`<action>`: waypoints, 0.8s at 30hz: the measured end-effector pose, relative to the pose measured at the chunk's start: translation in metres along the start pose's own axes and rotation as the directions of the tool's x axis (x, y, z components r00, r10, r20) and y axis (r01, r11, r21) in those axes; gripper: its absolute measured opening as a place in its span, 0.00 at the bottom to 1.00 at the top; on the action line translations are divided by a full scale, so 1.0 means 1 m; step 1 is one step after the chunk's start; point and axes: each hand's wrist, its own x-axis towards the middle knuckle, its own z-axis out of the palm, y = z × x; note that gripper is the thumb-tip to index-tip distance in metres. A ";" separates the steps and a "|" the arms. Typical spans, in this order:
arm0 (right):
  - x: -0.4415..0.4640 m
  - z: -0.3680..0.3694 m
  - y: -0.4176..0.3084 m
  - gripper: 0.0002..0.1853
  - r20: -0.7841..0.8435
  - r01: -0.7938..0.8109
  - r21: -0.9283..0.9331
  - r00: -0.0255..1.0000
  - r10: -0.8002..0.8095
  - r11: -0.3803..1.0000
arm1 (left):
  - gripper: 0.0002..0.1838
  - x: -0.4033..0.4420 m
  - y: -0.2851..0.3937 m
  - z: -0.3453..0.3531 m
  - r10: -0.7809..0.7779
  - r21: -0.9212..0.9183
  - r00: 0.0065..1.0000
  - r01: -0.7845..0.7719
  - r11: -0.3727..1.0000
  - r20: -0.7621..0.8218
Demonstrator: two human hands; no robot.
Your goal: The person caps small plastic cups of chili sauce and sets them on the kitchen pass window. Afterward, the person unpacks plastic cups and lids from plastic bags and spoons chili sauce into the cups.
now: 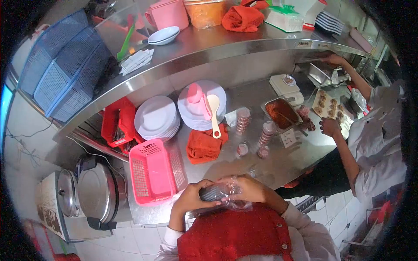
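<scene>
Right here at the near edge of the shiny metal surface, working with both hands together. Gripping a dark grey, rounded item in the left hand, with fingers and thumb curled around it. Pinching the clear, crinkled plastic against its right side with the right hand, closed on the film.

Now just left, to a pink, rectangular plastic basket with perforated sides. Beyond it, on to a bright red plastic basket. Across the far side, past a left stack of round white plates and a right stack of round white plates, the latter topped with a pink plastic utensil and a cream, long-handled spoon. In front of those, over a crumpled orange-red cloth.

Moving right, by two columns of small, clear-topped cups, then to a rectangular metal tray of red-orange food near a white scale. Farther right, to a co-worker in a white top, reaching one hand to the edge of a pale board with brown food pieces. Up high on the far side, along a metal shelf with blue mesh baskets at its left end.
</scene>
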 end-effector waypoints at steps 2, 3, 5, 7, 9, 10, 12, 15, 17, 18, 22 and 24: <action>0.000 -0.009 -0.009 0.31 0.088 -0.076 0.001 0.993 0.076 0.997 | 0.33 0.001 0.002 0.001 -0.020 -0.016 1.000 0.020 1.000 0.013; 0.000 -0.009 -0.006 0.31 0.089 -0.075 -0.001 0.993 0.075 0.997 | 0.33 0.001 0.000 0.002 0.009 -0.014 1.000 -0.009 1.000 -0.007; -0.001 -0.006 0.001 0.31 0.033 -0.006 0.009 0.999 0.006 1.000 | 0.33 0.002 0.000 0.004 0.039 -0.012 0.999 -0.040 0.999 -0.027; 0.002 -0.008 -0.002 0.31 0.057 -0.021 0.005 0.998 0.021 1.000 | 0.32 0.002 0.000 0.003 0.043 -0.041 0.998 -0.045 0.998 -0.039; 0.001 -0.012 -0.005 0.31 0.078 -0.037 0.002 0.996 0.037 0.999 | 0.32 0.002 -0.001 0.002 0.004 -0.038 1.000 -0.005 0.999 -0.022; 0.000 -0.014 -0.006 0.30 0.051 -0.047 0.042 0.998 0.045 0.998 | 0.33 0.001 -0.001 0.001 -0.036 -0.034 0.999 0.036 0.999 -0.006; -0.007 -0.024 -0.012 0.30 0.024 -0.055 0.083 0.998 0.053 0.995 | 0.32 -0.001 -0.008 -0.001 0.005 -0.022 0.999 -0.006 1.000 -0.051; -0.038 -0.053 0.004 0.33 -0.380 -0.091 0.139 0.915 0.138 0.986 | 0.32 -0.007 -0.023 -0.007 0.018 -0.092 0.973 -0.040 0.995 -0.230; -0.060 -0.070 0.032 0.37 -0.641 0.083 0.225 0.763 0.083 0.971 | 0.32 -0.007 -0.043 -0.015 0.032 -0.115 0.891 -0.094 0.989 -0.454; -0.060 -0.079 0.034 0.39 -0.749 0.271 0.319 0.659 0.067 0.908 | 0.32 -0.003 -0.048 -0.017 0.029 -0.110 0.886 -0.090 0.990 -0.463; -0.073 -0.069 0.026 0.38 -0.730 0.257 0.480 0.647 0.220 0.839 | 0.29 0.049 -0.037 -0.030 -0.013 -0.074 0.281 -0.207 0.975 -0.960; -0.078 -0.052 0.027 0.37 -0.621 0.058 0.506 0.718 0.316 0.861 | 0.31 0.077 -0.066 -0.038 0.028 -0.015 0.196 -0.213 0.977 -0.980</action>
